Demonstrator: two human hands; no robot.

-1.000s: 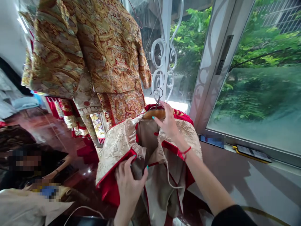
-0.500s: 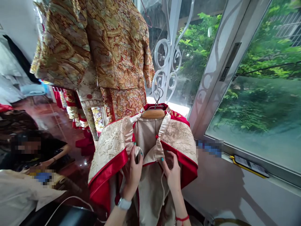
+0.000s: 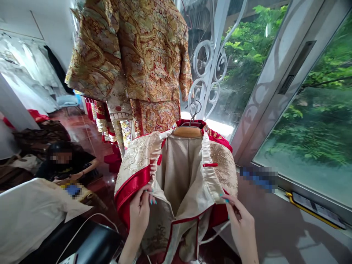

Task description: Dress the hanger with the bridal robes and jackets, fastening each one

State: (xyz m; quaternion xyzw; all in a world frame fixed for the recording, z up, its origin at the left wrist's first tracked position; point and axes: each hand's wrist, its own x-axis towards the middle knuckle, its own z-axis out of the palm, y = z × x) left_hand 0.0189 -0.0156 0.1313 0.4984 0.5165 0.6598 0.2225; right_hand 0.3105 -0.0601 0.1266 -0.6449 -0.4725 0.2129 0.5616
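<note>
A cream embroidered jacket (image 3: 137, 157) with red satin trim hangs on a hanger (image 3: 187, 132), its front spread apart so that the pale lining (image 3: 178, 167) shows. My left hand (image 3: 140, 211) is closed on the jacket's left front edge, beside the red band. On the other side my right hand (image 3: 240, 216) pinches the right front edge near the end of the gathered white strip. Small red fastenings sit on both gathered edges. A thin white cord trails below my right hand.
Behind the jacket hangs a gold brocade outfit (image 3: 154, 58). A window (image 3: 308, 124) stands at the right, a yellow-edged device (image 3: 316, 211) on its sill. At the left, a person (image 3: 68, 165) sits low beyond white cloth (image 3: 35, 216) and a black surface (image 3: 96, 238).
Both my hands have moved apart and a little down, drawing the front edges outward. The neck opening is wider and more lining shows. The view has shifted left.
</note>
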